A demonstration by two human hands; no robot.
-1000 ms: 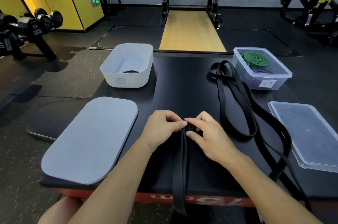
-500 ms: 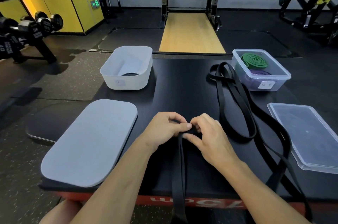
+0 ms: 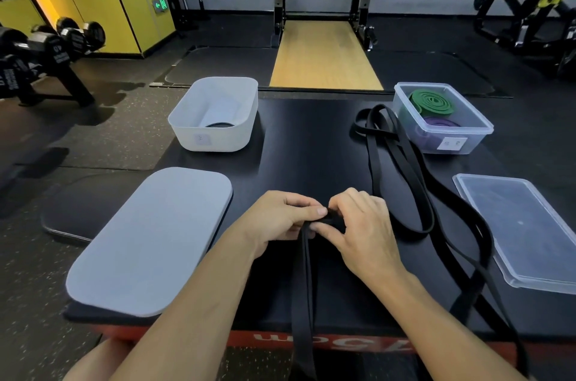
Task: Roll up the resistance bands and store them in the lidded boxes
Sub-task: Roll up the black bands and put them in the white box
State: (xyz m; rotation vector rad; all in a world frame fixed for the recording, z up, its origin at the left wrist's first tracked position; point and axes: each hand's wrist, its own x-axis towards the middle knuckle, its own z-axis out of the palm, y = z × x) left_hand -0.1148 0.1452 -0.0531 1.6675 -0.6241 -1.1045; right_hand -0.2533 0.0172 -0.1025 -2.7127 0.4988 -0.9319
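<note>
A black resistance band (image 3: 304,281) lies across the black platform (image 3: 311,147) and hangs over its near edge. My left hand (image 3: 280,218) and my right hand (image 3: 358,225) both pinch its rolled far end between fingers and thumbs. More loose black bands (image 3: 402,162) lie in long loops to the right. A white box (image 3: 215,114) at the back left holds a dark rolled band. A clear box (image 3: 442,117) at the back right holds a green roll (image 3: 431,102) and a purple roll (image 3: 441,123).
A grey lid (image 3: 149,240) lies flat at the near left. A clear lid (image 3: 526,231) lies at the near right. Dumbbells (image 3: 46,47) on a rack stand on the floor to the left. A squat rack and wooden lifting platform stand beyond.
My fingers have turned the band's end over a little more, so the small roll between my hands has thickened. The camera view shifted slightly.
</note>
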